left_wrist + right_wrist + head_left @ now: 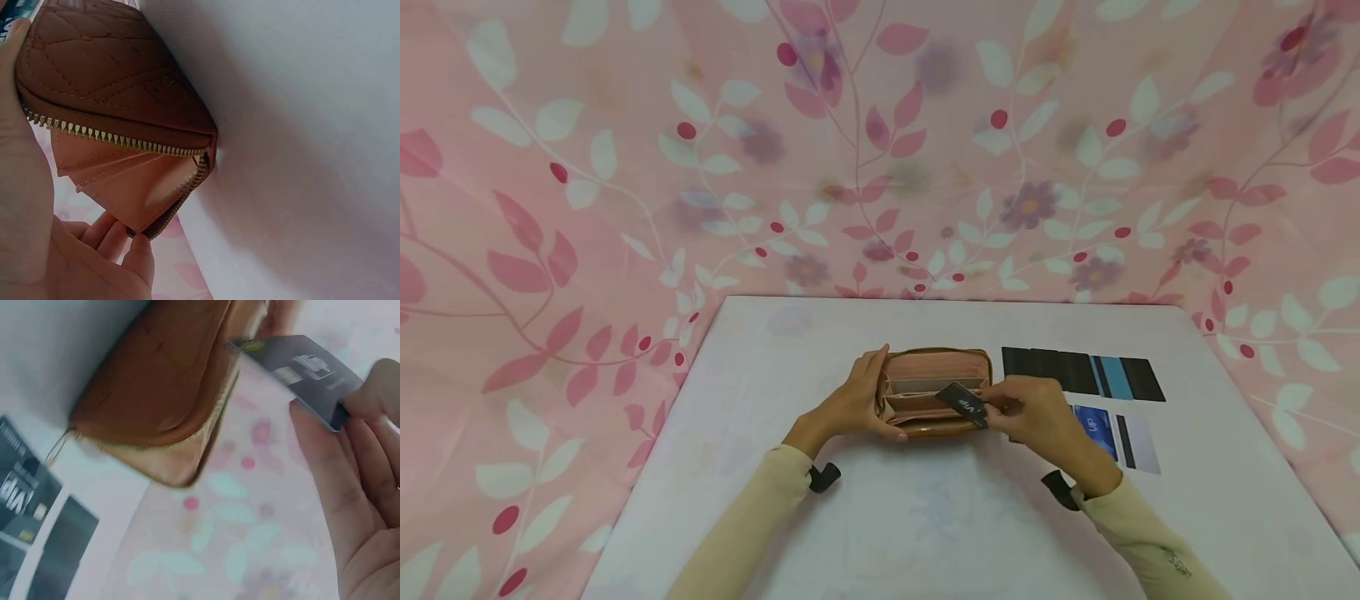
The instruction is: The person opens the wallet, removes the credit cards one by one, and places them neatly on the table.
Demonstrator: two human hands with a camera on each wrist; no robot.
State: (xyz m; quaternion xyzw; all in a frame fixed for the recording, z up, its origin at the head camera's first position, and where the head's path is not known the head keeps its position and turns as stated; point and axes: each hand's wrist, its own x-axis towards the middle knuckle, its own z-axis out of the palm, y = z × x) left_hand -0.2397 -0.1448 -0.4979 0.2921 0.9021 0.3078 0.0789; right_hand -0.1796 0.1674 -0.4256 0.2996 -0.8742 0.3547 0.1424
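Observation:
A brown zip wallet (936,390) with a pink lining lies open on the white table (925,517). My left hand (859,404) grips its left end, thumb on the near side and fingers on the far side, holding it spread; the wallet (119,94) fills the left wrist view. My right hand (1026,412) pinches a dark grey VIP card (962,402) and holds it tilted over the wallet's inner slots. In the right wrist view the card (300,372) sits between thumb and fingers above the wallet (162,394).
Several dark cards and a blue one lie in a row (1082,372) right of the wallet. A blue card (1096,427) and a white card with a black stripe (1137,443) lie nearer. A pink floral cloth (880,150) hangs behind the table.

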